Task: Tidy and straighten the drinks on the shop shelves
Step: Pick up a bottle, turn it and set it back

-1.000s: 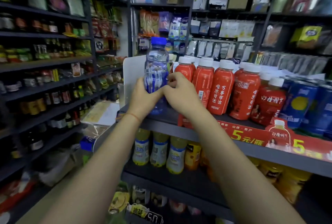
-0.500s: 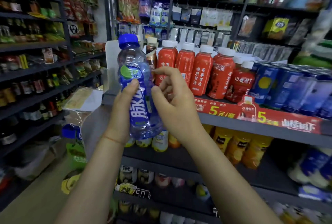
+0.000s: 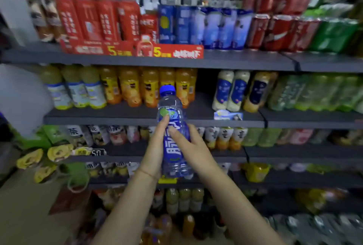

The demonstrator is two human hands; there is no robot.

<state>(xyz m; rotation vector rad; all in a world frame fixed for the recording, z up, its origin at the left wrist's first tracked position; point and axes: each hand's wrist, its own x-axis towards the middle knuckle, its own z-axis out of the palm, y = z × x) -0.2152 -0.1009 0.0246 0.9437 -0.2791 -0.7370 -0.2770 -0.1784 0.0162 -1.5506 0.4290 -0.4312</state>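
A clear bottle (image 3: pixel 173 124) with a blue cap and blue label is held upright in front of the shelves, level with the second and third shelf. My left hand (image 3: pixel 155 150) grips its left side, thumb up on the label. My right hand (image 3: pixel 188 146) holds its right side with the fingers laid across the label. Behind the bottle stand orange juice bottles (image 3: pixel 137 85) on the second shelf.
The top shelf (image 3: pixel 235 59) carries red bottles (image 3: pixel 94 18), blue cans (image 3: pixel 206 26), red cans (image 3: pixel 279 32) and green cans (image 3: pixel 334 34). A dark gap (image 3: pixel 204 91) lies between the orange bottles and cream bottles (image 3: pixel 231 89). Lower shelves hold more drinks. The floor (image 3: pixel 23 215) is at the lower left.
The bottle has come off the top shelf's left end and been carried down and right, now in front of the lower shelves. My view has swung right and down along the shelving.
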